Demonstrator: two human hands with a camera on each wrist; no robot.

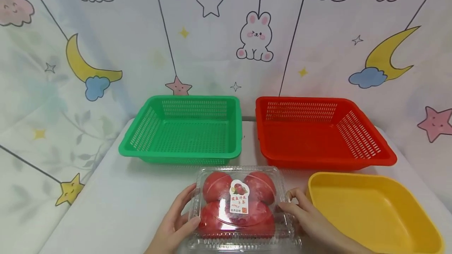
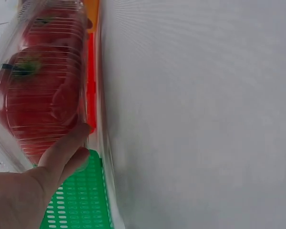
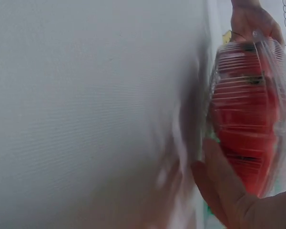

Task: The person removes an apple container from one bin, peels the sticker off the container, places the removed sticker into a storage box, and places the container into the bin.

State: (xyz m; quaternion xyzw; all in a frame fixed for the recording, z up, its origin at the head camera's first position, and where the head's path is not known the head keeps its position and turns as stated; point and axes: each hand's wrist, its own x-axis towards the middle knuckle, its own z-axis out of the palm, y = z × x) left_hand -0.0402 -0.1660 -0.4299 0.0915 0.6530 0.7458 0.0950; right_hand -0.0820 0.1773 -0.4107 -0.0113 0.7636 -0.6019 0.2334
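Between two hands (image 1: 177,219) (image 1: 306,211): one clear fruit box (image 1: 240,209).

Red fruit (image 1: 217,186) in a clear box (image 1: 243,242) — stems (image 2: 28,68) seemingly green, though blurred. Green basket (image 1: 180,155), red basket (image 1: 328,162), yellow tub (image 1: 363,214); pale backdrop (image 1: 212,50) patterned with white rabbits (image 1: 255,42), yellow moons (image 1: 383,56), pink stars (image 1: 436,124).
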